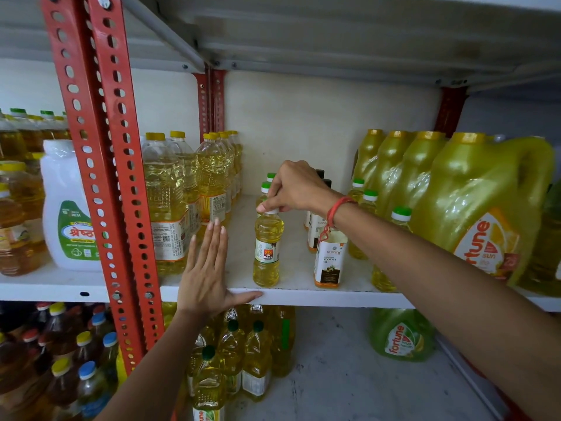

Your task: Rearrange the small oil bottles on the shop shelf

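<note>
While the right arm reaches in from the lower right and stretches diagonally across the shelf, the right hand arches over the top of a small oil bottle, wrist bent down and a red thread bracelet around it. Its thumb and fingertips pinch the bottle's white cap, with the remaining fingers curled above. That bottle stands upright near the front edge of the white shelf, filled with pale yellow oil and carrying a label with an orange and red logo. Behind it two more small bottles with green caps stand in a line toward the back wall.

From the lower left the left arm rises, and the left hand lies flat and open, fingers straight and together pointing toward the back, palm on the shelf surface, thumb spread out along the front lip. It holds nothing and sits just beside the large clear oil bottles on the left.

Right of the pinched bottle stand coconut oil bottles with white labels, partly hidden by the right wrist, then further small green-capped bottles, then large yellow oil jugs. A red perforated upright frames the left side.
</note>
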Demonstrator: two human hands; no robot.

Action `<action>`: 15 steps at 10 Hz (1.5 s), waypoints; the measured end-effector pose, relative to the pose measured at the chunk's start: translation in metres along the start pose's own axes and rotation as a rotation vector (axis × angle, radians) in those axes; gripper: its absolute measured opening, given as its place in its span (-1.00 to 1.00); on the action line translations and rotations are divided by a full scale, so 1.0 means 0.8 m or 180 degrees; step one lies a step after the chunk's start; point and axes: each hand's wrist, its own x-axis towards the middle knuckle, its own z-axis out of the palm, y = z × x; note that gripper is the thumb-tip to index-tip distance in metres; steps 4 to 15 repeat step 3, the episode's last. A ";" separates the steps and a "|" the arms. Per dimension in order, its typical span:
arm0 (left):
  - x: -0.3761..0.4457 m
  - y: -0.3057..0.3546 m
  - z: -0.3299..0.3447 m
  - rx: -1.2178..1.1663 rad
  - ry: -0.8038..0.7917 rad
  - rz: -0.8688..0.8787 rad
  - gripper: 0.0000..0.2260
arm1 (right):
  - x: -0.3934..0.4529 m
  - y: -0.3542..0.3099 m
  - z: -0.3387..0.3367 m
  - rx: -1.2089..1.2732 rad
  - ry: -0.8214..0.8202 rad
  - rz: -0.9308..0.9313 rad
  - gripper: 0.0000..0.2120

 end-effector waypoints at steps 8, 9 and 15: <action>-0.006 0.007 -0.003 -0.0031 0.0022 -0.0009 0.17 | -0.015 -0.001 -0.003 0.0034 0.0075 0.0160 -0.42; -0.006 0.007 -0.003 -0.0031 0.0022 -0.0009 0.17 | -0.015 -0.001 -0.003 0.0034 0.0075 0.0160 -0.42; -0.006 0.007 -0.003 -0.0031 0.0022 -0.0009 0.17 | -0.015 -0.001 -0.003 0.0034 0.0075 0.0160 -0.42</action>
